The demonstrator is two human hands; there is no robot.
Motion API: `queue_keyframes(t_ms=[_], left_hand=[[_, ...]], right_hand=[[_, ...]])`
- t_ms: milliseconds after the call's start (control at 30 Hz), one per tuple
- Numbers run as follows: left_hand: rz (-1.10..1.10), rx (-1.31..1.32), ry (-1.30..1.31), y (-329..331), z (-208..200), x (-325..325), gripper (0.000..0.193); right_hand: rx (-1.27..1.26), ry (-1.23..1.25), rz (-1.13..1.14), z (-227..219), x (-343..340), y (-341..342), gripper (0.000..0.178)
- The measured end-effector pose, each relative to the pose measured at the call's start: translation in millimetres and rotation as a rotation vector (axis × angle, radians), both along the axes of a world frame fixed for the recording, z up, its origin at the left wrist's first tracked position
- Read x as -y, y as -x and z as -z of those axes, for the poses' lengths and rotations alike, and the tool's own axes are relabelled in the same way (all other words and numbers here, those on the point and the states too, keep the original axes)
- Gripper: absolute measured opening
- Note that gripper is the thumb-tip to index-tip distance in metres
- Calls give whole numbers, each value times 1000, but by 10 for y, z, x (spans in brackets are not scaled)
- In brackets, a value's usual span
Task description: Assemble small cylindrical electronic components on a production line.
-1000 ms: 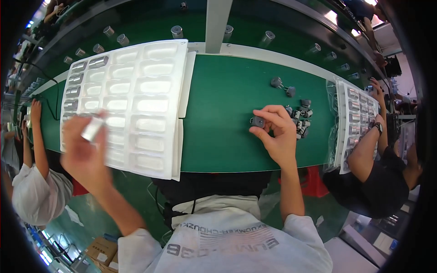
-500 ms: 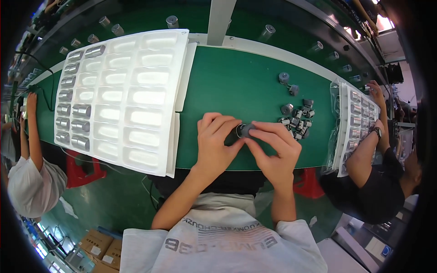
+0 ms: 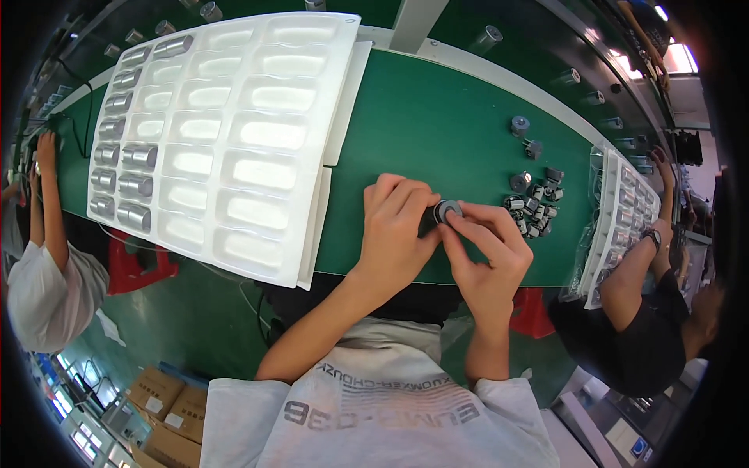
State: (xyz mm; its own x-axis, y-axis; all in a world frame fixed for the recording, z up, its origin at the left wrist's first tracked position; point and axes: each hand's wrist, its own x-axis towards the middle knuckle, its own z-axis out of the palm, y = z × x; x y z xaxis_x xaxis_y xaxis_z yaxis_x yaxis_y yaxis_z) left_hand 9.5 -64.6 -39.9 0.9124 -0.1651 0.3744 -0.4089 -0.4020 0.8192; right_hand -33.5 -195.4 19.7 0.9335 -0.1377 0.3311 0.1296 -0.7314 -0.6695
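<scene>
Both hands now meet over the green table [image 3: 437,132], where a second ago they were far apart: the left hand [image 3: 398,226] was out over the white tray [image 3: 226,132] with a silver cylinder in its fingers, and the right hand [image 3: 488,249] was alone by the pile of small parts [image 3: 534,204]. The left hand no longer carries that cylinder; it has come back across to the middle, so one piece appears to have gone to the tray and work on another has begun.

Between the fingertips of the two hands sits a small round part [image 3: 447,210], grey with a dark centre. The right thumb and forefinger pinch its rim from the right side; the left fingers curl around its other side and hide most of it, so I cannot tell how much of the piece lies under them. Both hands are closed on it, neither slack.

Just beyond the right fingertips lies the pile of loose parts, near but not touching. Well to the left of the left hand the tray shows filled pockets along its far left column, silver cylinders [image 3: 133,183] lying side by side, the rest bare.

At the right edge another person's hand [image 3: 659,234] rests by a second tray [image 3: 616,218].
</scene>
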Motion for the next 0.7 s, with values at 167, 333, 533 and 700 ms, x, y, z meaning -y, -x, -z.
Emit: queue_keyframes(t_ms=[167,333,533,700], left_hand=[[2,-7,7,-4,-2,-7,36],[8,1,12,-7,18,-12,35],[6,7,17,5,19,9,35],[4,-1,23,16,30,0,35]], right_hand=[[16,17,-9,65,6,24,24],[24,23,-3,57,-24,11,23],[50,27,-16,66,-27,28,21],[-53,188,-101,-93,33,34,17]])
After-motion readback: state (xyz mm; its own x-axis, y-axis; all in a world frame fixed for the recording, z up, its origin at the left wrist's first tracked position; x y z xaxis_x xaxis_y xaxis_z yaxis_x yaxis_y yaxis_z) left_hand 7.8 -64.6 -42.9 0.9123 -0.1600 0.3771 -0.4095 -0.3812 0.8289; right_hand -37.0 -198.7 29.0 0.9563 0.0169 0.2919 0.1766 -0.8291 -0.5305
